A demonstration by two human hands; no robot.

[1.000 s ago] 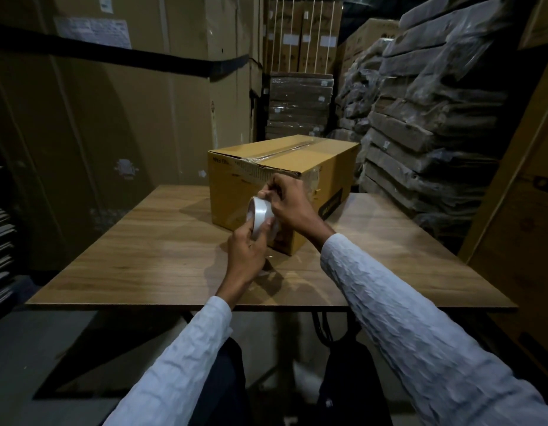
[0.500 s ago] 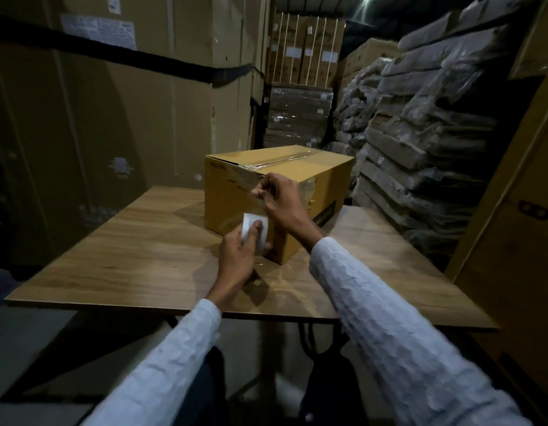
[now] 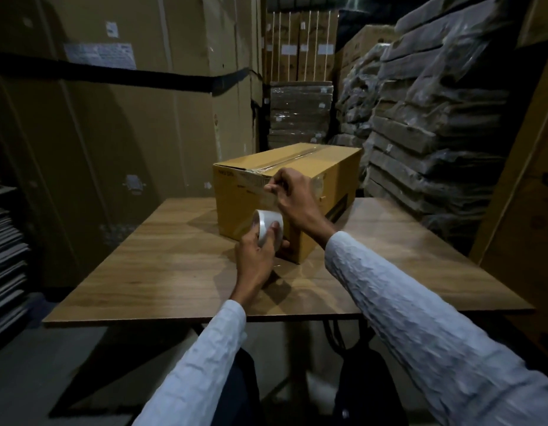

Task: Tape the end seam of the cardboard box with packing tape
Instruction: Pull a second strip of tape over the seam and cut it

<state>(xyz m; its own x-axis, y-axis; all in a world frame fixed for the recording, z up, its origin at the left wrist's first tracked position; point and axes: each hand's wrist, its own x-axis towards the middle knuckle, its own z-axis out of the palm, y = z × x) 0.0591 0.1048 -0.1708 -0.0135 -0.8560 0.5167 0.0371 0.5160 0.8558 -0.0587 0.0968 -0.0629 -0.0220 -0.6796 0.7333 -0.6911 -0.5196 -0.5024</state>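
Observation:
A brown cardboard box (image 3: pixel 239 204) stands on the wooden table (image 3: pixel 162 265), one end face turned toward me, clear tape along its top seam. My left hand (image 3: pixel 254 256) grips a roll of clear packing tape (image 3: pixel 266 227) low in front of that end face. My right hand (image 3: pixel 292 195) is higher, fingertips pinched on the tape strip near the box's top edge. A stretch of tape runs from the roll up to those fingers, against the end face.
Tall cardboard cartons (image 3: pixel 119 124) rise behind the table on the left. Wrapped flat bundles (image 3: pixel 435 124) are stacked at the right, close to the table's far corner. More bundled stock (image 3: pixel 300 115) sits behind the box. Flat sheets (image 3: pixel 5 247) are piled at far left.
My left hand has turned the tape roll so its round side faces me and moved it slightly down. My right hand stays pinched at the box's upper end face.

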